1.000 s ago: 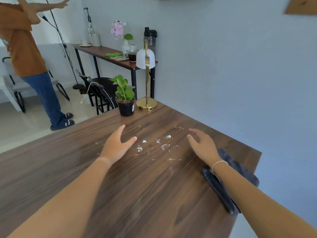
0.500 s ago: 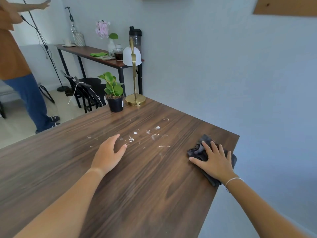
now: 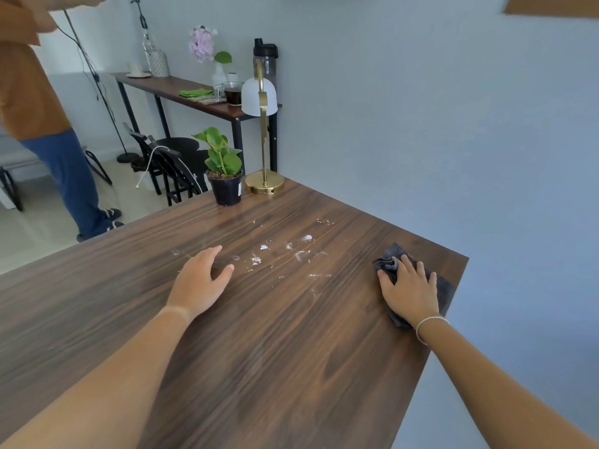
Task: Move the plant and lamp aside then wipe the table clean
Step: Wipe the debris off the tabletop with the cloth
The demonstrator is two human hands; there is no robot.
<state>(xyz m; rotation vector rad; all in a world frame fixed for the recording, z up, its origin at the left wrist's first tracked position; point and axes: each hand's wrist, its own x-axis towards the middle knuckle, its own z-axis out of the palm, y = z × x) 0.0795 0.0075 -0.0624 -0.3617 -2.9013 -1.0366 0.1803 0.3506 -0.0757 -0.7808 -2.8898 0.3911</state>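
On the table (image 3: 259, 367), right hand (image 3: 409, 291) pressing cloth (image 3: 387, 264), spill (image 3: 285, 254) beside

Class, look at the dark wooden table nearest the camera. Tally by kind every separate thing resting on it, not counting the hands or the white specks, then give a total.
Potted plant: 1
Lamp: 1
Grey cloth, under the right hand: 1
Total: 3
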